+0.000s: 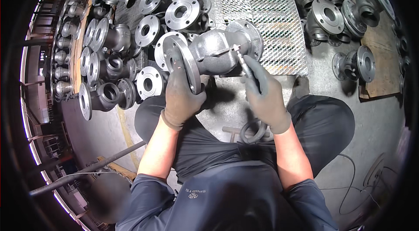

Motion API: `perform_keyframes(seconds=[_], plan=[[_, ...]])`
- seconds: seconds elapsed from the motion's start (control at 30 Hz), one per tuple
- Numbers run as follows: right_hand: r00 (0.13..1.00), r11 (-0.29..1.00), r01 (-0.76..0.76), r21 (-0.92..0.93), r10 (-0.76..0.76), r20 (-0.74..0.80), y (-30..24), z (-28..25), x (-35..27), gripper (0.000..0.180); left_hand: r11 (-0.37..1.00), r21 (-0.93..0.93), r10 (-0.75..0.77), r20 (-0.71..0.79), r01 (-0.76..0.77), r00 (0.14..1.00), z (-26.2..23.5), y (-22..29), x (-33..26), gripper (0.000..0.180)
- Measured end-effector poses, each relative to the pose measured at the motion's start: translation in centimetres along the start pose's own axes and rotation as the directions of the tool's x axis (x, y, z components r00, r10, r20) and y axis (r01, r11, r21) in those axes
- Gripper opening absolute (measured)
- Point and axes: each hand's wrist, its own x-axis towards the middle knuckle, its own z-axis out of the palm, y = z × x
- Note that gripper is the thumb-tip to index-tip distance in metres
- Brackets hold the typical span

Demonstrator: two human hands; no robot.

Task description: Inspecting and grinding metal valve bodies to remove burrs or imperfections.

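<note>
Fingers (185, 83) of left hand (181, 98) grip one valve body (214, 52) (two flanges).

Rows of grey cast-metal flanged valve bodies (104, 63) crowd a concrete workshop floor (384, 117) beside a perforated steel grating panel (262, 8), a flat wooden board (382, 63) and a dark steel rod (87, 172).

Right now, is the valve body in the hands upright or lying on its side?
On its side: the valve body lies level, the left hand gripping its near flange, far flange pointing away.
</note>
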Motion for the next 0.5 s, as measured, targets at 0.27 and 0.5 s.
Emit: perform_keyframes(seconds=[0.27,0.5], plan=[[0.999,0.995,-0.039,-0.087,0.042,0.031,-0.1,-0.4,-0.2,0.055,0.989,-0.138,-0.054,-0.001,0.054,0.999,-0.5,1.8,1.2,0.106],[0.996,0.993,-0.082,-0.09,0.079,-0.039,-0.5,-2.0,-0.6,0.051,0.955,-0.248,-0.162,0.024,0.163,0.986,-1.4,4.8,3.4,0.116]])
